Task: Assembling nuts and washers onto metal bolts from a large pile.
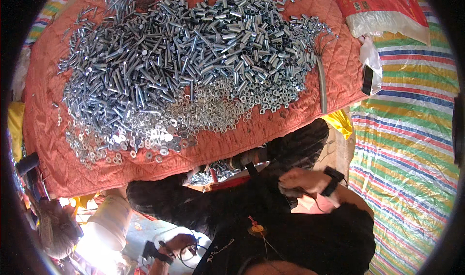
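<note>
My right hand (298, 180) rests over my right thigh, a black band and device around its wrist. Its fingers are bent down and too dark to read. Low on the left, my left hand (180, 246) is beside my left leg, near a white bucket (112, 219); a strap with a dark device is at that wrist, and the fingers are blurred. Before me a red quilted cloth (232, 144) bears a big heap of metal bolts (140, 66), with short metal sleeves (247, 37), flat washers (160, 127) and nuts (276, 95) along its edges. Neither hand touches the heap.
A metal hand rake (321, 81) with thin bent tines lies right of the heap. Beyond it are a dark phone (367, 79) and a red-and-white plastic sack (382, 13) by a striped tarp (407, 144). More metal parts (220, 172) lie between my legs. Yellow plastic (340, 123) hangs near the cloth.
</note>
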A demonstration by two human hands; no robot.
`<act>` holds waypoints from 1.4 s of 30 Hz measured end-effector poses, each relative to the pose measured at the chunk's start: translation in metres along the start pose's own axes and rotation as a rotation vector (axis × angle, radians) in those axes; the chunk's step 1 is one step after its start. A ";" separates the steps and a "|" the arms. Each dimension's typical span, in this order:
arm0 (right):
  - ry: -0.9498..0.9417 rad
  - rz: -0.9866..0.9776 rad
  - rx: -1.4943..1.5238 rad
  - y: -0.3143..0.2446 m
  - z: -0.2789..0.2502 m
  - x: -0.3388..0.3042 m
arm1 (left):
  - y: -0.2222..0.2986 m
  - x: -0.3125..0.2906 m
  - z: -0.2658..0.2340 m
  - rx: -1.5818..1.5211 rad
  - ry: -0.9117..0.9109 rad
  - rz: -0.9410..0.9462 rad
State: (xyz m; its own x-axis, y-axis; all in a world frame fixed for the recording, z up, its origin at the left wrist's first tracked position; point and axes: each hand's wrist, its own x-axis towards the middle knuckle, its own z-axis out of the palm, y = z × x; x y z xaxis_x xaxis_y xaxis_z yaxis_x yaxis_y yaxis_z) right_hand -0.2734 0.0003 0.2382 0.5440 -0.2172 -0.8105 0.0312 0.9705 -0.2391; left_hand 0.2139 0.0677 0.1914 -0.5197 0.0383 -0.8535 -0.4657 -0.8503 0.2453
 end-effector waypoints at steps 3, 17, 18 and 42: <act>-0.075 -0.077 -0.326 -0.029 0.014 0.036 | 0.016 0.022 -0.013 0.076 -0.010 0.133; 0.416 -0.640 -0.937 -0.079 -0.026 0.077 | 0.194 0.014 0.050 1.608 0.886 0.654; 0.532 -0.810 -0.922 -0.088 -0.020 0.080 | 0.198 0.003 0.049 1.617 0.943 0.638; 0.519 -1.087 -1.348 -0.192 0.011 0.109 | 0.323 -0.018 0.000 0.780 0.293 0.439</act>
State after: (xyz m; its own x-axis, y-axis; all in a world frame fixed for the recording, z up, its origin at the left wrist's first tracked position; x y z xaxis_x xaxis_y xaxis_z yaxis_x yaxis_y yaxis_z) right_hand -0.2110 -0.2081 0.2018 0.4497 -0.8930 -0.0161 -0.6166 -0.2974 -0.7290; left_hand 0.0726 -0.2076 0.2856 -0.6110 -0.4255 -0.6675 -0.6743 -0.1621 0.7205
